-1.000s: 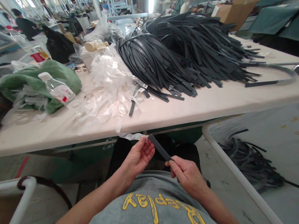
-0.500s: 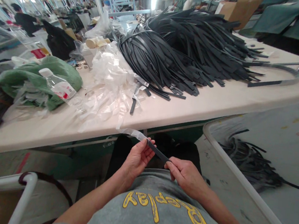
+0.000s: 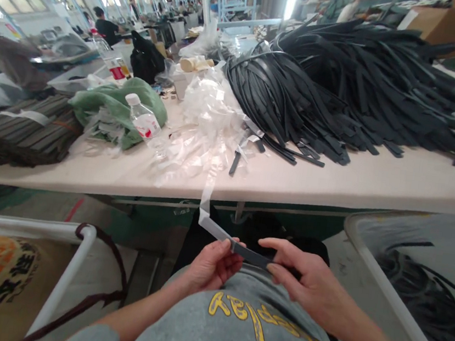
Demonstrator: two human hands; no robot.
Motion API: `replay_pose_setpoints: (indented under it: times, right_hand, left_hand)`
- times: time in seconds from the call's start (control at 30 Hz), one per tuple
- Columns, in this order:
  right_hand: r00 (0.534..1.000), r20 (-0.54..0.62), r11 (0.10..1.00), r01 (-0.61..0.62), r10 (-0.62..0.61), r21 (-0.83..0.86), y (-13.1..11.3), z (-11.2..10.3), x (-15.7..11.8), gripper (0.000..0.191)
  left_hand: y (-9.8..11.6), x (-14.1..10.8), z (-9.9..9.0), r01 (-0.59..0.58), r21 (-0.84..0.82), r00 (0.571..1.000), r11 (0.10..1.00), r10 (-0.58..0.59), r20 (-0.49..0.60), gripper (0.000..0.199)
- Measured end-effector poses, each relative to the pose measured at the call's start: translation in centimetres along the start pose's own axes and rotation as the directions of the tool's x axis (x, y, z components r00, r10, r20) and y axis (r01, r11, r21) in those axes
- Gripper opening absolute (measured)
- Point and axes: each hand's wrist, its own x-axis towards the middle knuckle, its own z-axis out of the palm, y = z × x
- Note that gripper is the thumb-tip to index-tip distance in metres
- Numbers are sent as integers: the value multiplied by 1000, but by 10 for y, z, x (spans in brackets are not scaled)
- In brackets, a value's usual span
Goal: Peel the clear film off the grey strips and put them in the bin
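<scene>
My left hand (image 3: 216, 263) pinches a flat black strip (image 3: 252, 255) between thumb and fingers, at the place where a translucent plastic band (image 3: 216, 229) meets it. From there the band bends and runs up over the table edge to a heap of clear plastic film (image 3: 205, 112). My right hand (image 3: 301, 273) is on the strip's other end, thumb against it and index finger lifted away; the strip's far end is hidden behind that hand. Beyond my hands, a large pile of black strips (image 3: 345, 91) lies on the table (image 3: 292, 184).
To the left are a plastic bottle (image 3: 141, 115), a green cloth (image 3: 157, 101) and bundled dark strips (image 3: 25, 129). A white-railed cart (image 3: 58, 282) with a sack (image 3: 3, 270) stands lower left. Lower right, a bin (image 3: 360, 253) holds more black strips (image 3: 419, 294). People work in the background.
The view has turned left, bringing the bundled strips and sack further in. My right index finger has lifted from the strip. The plastic band now hangs in a sharper bend.
</scene>
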Motion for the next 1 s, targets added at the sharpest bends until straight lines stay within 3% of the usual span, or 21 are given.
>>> replay_pose_setpoints:
  times: [0.17,0.33,0.4,0.53,0.6,0.7,0.77,0.9,1.0]
  right_hand:
    - [985,124,992,119,-122,26,-29,28,43,38]
    - [931,347,992,94,-116,78,-42,24,52,48]
    - [934,332,990,137,-132,8,-46,34,62,47]
    - [934,298,973,222,-196,-57,-53,66,86,43]
    - [928,329,981,191,-174,-19,-56,67,91,45]
    - [938,321,990,141,-130,-12,-60,49,91,45]
    - [950,287,987,145,-120,-67,-61,44,93,42]
    - [950,266,948,227,-165,-224,-60,70,109,37]
    - [948,275,941,231,-161,-247,-58,84,117,39]
  left_hand:
    - [7,-22,-24,-113,-49,992,992,110,-59,25]
    - [23,-48,-56,-295,-192,923,936,226,-313,8]
    - [24,-50,-59,-278,-244,919,929,183,-349,7]
    - [27,-41,-54,-228,-277,942,933,140,-305,12]
    - [31,-38,-54,-266,-293,930,918,166,-327,13]
    - [38,-35,-60,-321,-345,910,882,186,-370,14]
    - [38,-32,-64,-299,-373,920,878,161,-358,13]
    - [35,-24,-64,-213,-398,958,892,110,-267,16]
    - [39,-20,-67,-256,-411,949,875,148,-277,16]
